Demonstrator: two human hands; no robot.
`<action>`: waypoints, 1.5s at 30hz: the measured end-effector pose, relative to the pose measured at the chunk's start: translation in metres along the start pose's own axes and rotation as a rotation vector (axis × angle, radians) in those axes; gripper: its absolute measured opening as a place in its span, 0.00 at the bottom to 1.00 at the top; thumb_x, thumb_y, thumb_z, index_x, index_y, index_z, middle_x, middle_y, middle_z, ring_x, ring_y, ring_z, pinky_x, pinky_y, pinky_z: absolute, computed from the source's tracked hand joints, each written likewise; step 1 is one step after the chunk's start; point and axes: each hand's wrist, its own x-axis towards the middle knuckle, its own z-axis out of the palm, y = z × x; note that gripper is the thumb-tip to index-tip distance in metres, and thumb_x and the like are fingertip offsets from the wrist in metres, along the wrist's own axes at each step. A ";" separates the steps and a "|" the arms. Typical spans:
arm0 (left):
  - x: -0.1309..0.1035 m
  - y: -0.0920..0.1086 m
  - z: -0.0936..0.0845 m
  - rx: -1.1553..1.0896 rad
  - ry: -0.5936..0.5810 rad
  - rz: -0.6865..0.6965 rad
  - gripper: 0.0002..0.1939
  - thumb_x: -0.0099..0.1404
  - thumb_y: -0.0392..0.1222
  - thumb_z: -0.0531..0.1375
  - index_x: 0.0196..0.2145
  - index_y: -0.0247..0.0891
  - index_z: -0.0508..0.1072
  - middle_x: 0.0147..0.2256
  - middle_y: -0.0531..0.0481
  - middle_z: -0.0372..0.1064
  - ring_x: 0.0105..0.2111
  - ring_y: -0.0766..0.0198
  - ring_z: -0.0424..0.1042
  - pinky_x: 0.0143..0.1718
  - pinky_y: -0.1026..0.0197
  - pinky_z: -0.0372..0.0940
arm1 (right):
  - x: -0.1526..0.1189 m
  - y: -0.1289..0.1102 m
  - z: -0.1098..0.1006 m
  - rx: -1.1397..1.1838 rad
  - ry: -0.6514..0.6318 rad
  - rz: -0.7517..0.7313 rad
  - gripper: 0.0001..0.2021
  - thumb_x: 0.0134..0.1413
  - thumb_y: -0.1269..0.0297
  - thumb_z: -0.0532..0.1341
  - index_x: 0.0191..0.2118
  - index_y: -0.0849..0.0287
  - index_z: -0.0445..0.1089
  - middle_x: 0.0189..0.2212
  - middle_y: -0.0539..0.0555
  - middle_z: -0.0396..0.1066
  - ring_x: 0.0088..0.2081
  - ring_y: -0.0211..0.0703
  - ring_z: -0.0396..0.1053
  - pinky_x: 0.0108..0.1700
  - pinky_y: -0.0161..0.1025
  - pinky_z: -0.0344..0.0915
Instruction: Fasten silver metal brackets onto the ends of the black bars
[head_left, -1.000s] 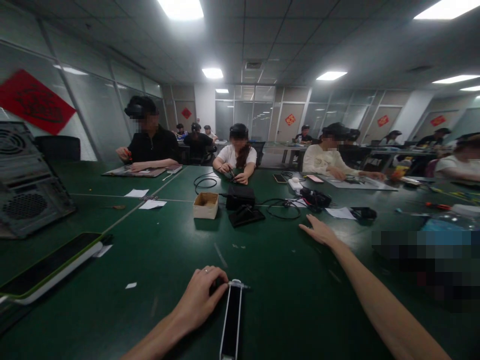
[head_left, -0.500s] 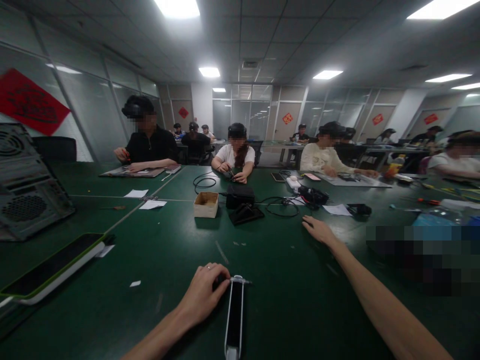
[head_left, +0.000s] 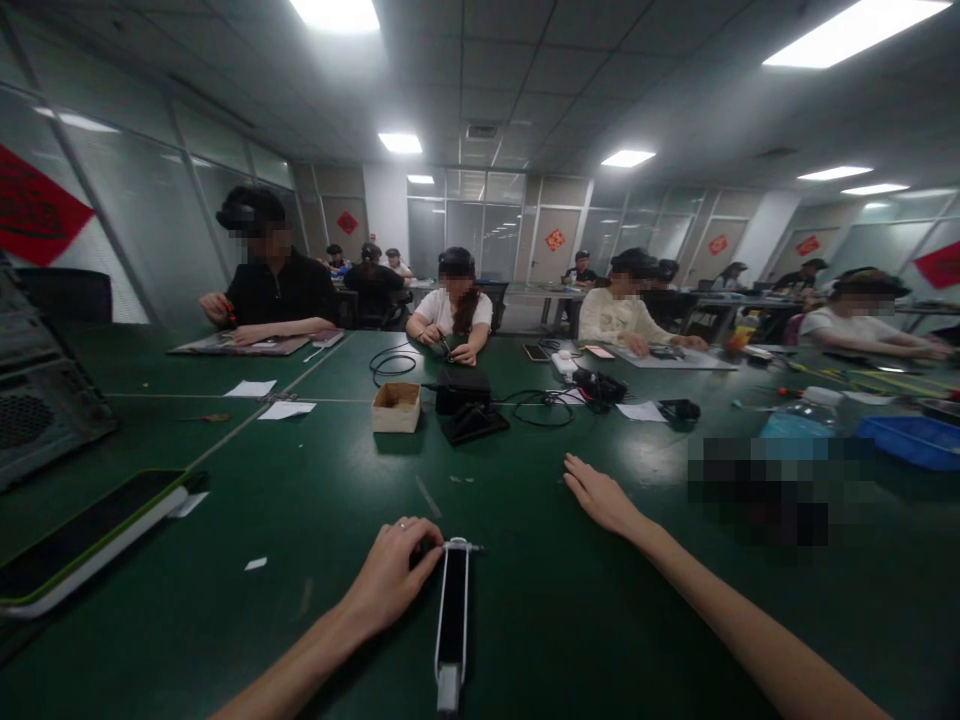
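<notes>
My left hand (head_left: 394,570) rests on the green table (head_left: 315,500) with its fingers curled against the far end of a long narrow black and white device (head_left: 452,620) that lies pointing toward me. A ring shows on one finger. My right hand (head_left: 600,496) lies flat and open on the table further out, to the right of the device, holding nothing. A small cardboard box (head_left: 396,407) and a black unit with cables (head_left: 465,400) sit beyond both hands.
A tablet in a green-edged case (head_left: 82,535) lies at the left, with a computer case (head_left: 37,400) behind it. Paper scraps (head_left: 255,564) dot the table. A blue tray (head_left: 907,438) is at the right. Several people sit working along the far side.
The view has shifted right, so everything slides left in the frame. My right hand has drawn back a little toward me. My left hand stays at the device's end.
</notes>
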 end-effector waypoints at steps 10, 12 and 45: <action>-0.003 0.004 -0.002 0.037 -0.004 0.030 0.08 0.67 0.41 0.52 0.38 0.39 0.71 0.36 0.49 0.70 0.37 0.58 0.67 0.40 0.56 0.59 | -0.056 -0.078 -0.003 0.253 0.028 -0.164 0.27 0.62 0.49 0.46 0.60 0.59 0.60 0.62 0.57 0.53 0.62 0.50 0.53 0.61 0.52 0.54; -0.004 0.003 -0.001 0.038 0.000 0.037 0.08 0.67 0.41 0.52 0.38 0.39 0.70 0.36 0.49 0.70 0.37 0.58 0.67 0.40 0.55 0.59 | -0.055 -0.076 -0.012 0.286 0.086 -0.153 0.24 0.62 0.54 0.47 0.58 0.59 0.63 0.59 0.57 0.59 0.59 0.49 0.58 0.60 0.53 0.56; -0.005 0.002 -0.002 0.068 -0.016 0.048 0.06 0.67 0.38 0.53 0.38 0.39 0.70 0.37 0.49 0.70 0.38 0.58 0.67 0.40 0.56 0.59 | -0.043 -0.032 -0.033 0.128 0.037 -0.344 0.13 0.61 0.60 0.49 0.41 0.57 0.70 0.40 0.57 0.68 0.42 0.47 0.65 0.45 0.46 0.66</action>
